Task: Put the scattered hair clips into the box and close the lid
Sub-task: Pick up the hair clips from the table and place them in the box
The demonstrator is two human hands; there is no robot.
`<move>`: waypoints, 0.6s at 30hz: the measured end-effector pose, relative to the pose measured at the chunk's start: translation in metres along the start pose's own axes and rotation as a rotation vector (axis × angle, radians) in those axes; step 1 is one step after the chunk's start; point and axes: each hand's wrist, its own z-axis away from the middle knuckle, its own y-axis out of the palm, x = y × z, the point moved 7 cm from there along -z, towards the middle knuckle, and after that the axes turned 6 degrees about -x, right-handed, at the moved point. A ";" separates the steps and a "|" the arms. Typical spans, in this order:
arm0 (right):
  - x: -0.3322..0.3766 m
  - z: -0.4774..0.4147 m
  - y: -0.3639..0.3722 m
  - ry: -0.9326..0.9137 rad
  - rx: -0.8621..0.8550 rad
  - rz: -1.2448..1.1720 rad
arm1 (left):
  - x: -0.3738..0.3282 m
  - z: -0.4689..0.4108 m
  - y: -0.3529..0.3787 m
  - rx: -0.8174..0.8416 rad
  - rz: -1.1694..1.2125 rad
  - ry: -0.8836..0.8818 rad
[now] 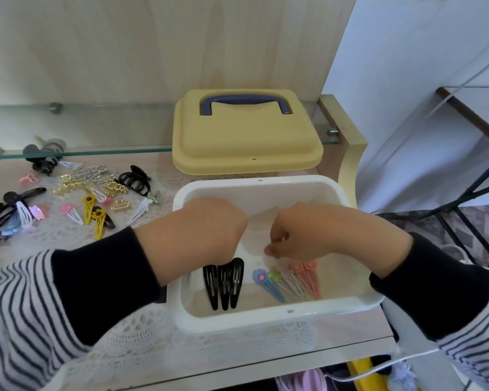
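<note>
Both hands reach down into the open white box (268,320), which serves as the landmark. Her left hand (209,230), curled with fingers pointing down and hidden behind the knuckles, hovers over the box's left half just above three black snap clips (225,283) lying side by side on its floor; whether it grips anything cannot be told. Over the box's right half, the right hand (308,232) has fingers bent and thumb pinched toward the fingertips, directly above a fanned row of pastel snap clips (288,280); whether it pinches one is unclear. Behind the box, the yellow lid (246,136) with a dark blue handle (246,101) lies off it, resting on a glass shelf (76,152). Left of the box, many scattered hair clips (76,193) lie on the lace-covered tabletop (141,328), including black claw clips, gold ones and yellow flower ones.
</note>
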 end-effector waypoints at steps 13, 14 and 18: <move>0.004 0.015 -0.035 0.027 -0.222 -0.163 | 0.005 0.047 -0.037 -0.442 0.039 0.003; 0.005 0.017 -0.038 0.027 -0.263 -0.195 | 0.007 0.053 -0.039 -0.477 0.065 0.001; 0.012 0.024 -0.045 0.047 -0.411 -0.254 | 0.016 0.073 -0.043 -0.646 0.142 0.002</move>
